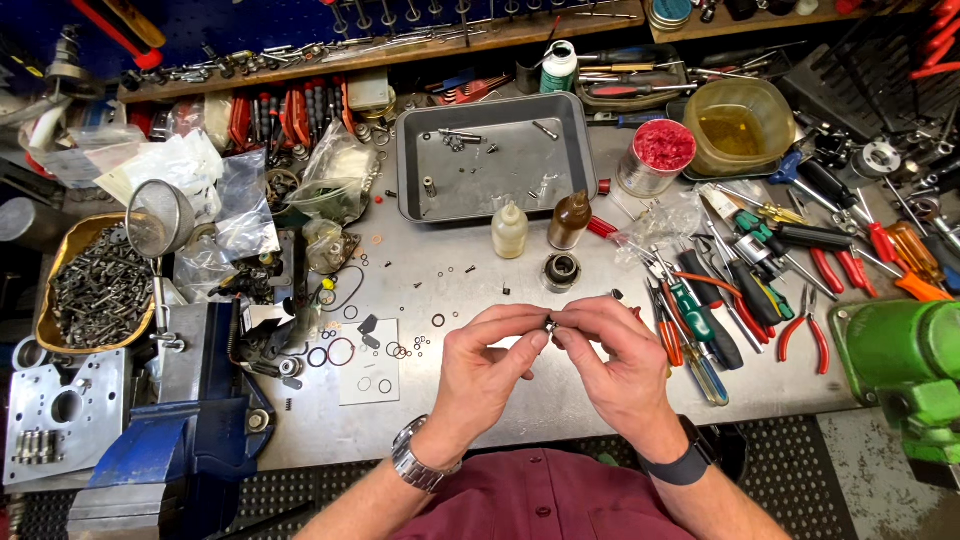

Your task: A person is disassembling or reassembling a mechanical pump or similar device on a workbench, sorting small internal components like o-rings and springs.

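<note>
Left hand [487, 355] and right hand [610, 350] meet fingertip to fingertip, just nearer the person than the round bearing [561, 270]. Both sets of fingers pinch one small metal part [550, 324] above the tabletop [560, 390]. Wrists angle inward.

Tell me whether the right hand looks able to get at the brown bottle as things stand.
Probably yes: the brown bottle stands upright just beyond the right hand, with bare bench between them, though both hands now pinch a small metal part.

We cannot make out the tiny dark part [549, 324] pinched between our fingers [530, 340]; it is too small and mostly covered. At the table's right edge the green machine [900, 375] is cut off, as is the blue vise [170, 440] at bottom left.
</note>
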